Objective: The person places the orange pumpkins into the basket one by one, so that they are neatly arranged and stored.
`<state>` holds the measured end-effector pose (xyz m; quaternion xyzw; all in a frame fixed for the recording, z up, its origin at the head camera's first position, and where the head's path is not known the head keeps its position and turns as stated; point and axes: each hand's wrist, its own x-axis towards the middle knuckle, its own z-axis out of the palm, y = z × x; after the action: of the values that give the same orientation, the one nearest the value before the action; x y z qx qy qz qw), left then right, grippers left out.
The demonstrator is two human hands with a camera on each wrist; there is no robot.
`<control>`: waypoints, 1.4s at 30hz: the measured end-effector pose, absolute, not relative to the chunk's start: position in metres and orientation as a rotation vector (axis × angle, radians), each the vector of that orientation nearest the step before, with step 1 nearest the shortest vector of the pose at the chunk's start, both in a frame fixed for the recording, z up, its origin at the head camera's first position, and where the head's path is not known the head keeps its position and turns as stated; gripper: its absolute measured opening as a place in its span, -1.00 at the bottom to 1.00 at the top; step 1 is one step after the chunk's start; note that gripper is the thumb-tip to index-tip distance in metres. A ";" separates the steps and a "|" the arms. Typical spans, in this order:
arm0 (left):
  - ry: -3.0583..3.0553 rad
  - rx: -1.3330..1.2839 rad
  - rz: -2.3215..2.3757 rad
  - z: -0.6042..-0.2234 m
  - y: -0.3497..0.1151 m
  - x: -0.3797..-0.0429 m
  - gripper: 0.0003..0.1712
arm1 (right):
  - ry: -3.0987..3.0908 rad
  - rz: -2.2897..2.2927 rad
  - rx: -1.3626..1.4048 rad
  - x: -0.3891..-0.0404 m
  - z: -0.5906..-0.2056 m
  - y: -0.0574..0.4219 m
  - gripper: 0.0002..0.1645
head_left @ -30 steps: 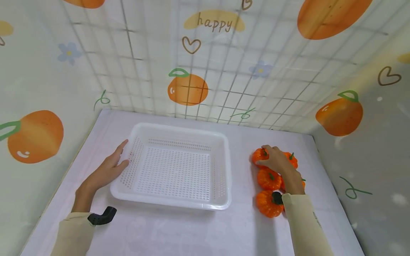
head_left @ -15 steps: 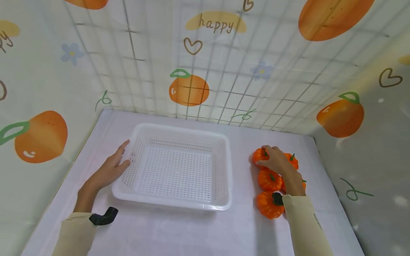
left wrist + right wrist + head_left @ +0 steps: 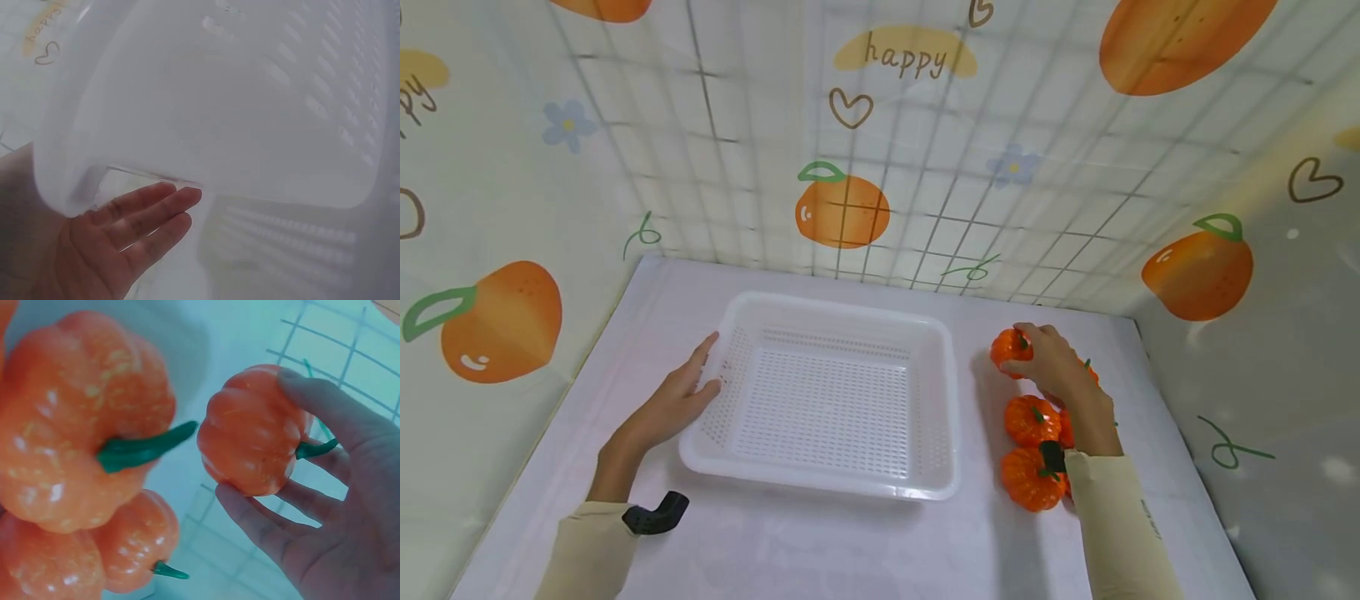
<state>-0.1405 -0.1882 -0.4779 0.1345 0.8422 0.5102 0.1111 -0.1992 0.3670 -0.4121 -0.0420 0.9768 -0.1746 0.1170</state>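
Observation:
My right hand [image 3: 1054,365] grips a small orange pumpkin [image 3: 1009,353] with a green stem, thumb and fingers around its sides. The right wrist view shows this pumpkin [image 3: 253,431] held apart from the others. Nearer to me lie more toy-like pumpkins [image 3: 1033,421], partly hidden under the right forearm. On the other side, my left hand [image 3: 673,402] rests against the left side of a white plastic basket [image 3: 820,487] with a perforated floor and nothing in it. In the left wrist view its fingers [image 3: 159,240] extend straight at the basket's wall.
A white-covered table [image 3: 790,550] bears everything. Behind it and at both sides hangs a pale curtain [image 3: 917,125] printed with oranges, with a wire grid showing through at the back. Black wrist cameras [image 3: 657,513] sit at both cuffs.
My right hand has moved the gripped pumpkin away from the others, toward the back. The basket has slid slightly right, with my left hand moving along against it.

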 end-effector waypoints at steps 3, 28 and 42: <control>2.472 0.404 1.502 -0.477 -0.183 -0.139 -0.14 | 2.857 -0.506 -0.099 -0.199 -0.407 0.365 -0.04; 2.476 0.439 1.528 -0.479 -0.145 -0.121 -0.15 | 2.950 -0.524 -0.229 -0.189 -0.348 0.308 -0.04; 2.499 0.451 1.500 -0.478 -0.140 -0.120 -0.15 | 2.975 -0.582 -0.432 -0.189 -0.340 0.264 -0.10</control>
<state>-0.1196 -0.1400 -0.4778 0.1523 0.8434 0.5062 0.0959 -0.1886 0.2642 -0.3404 -0.1411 0.9708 -0.1899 0.0396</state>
